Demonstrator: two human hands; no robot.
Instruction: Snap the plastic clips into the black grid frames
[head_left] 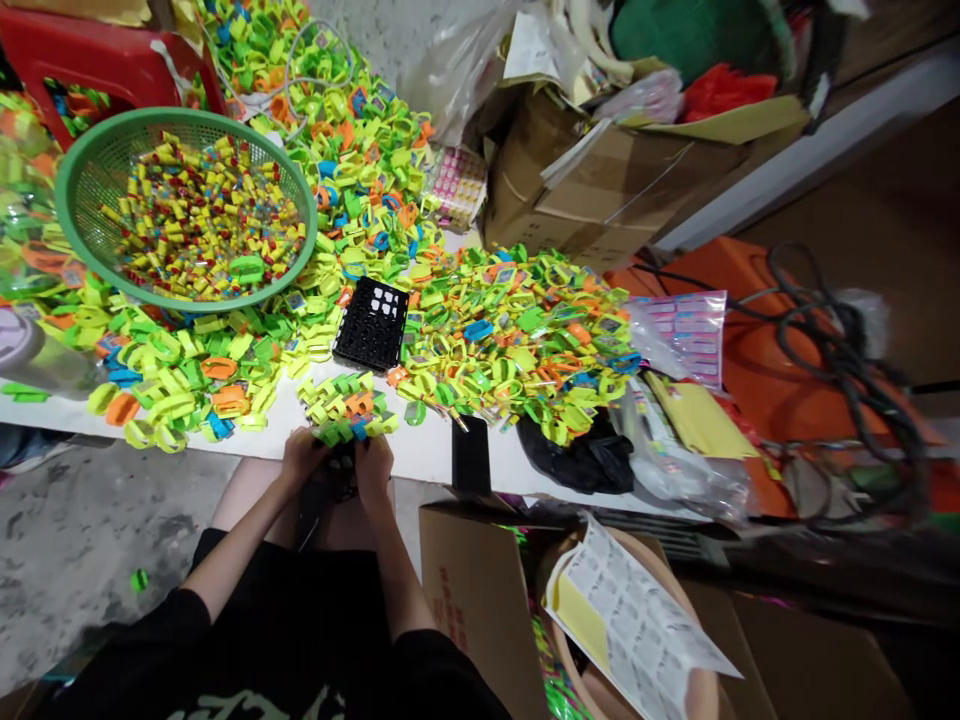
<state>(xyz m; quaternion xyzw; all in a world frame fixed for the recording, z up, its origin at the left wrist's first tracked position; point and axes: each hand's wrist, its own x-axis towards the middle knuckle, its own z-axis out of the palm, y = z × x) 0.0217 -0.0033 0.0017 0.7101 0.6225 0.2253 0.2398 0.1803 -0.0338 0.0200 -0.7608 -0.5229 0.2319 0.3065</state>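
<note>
At the table's near edge my left hand (303,456) and my right hand (373,466) are closed on the two sides of a black plastic tray (342,476). Rows of small plastic toy watches (346,404), green, yellow, orange and blue, stand at its far end. Most of the tray is hidden by my hands and the watches. Just beyond lies a second black tray (371,325) with slotted holes. Loose toy watches (517,330) are heaped to its right, and more cover the table to its left.
A green basket (66,205) of small yellow and red pieces sits at left, near a red stool (112,50). Right of my hands lie a black phone-like slab (471,455) and a black bag (581,455). Cardboard boxes (472,590) stand below right and behind.
</note>
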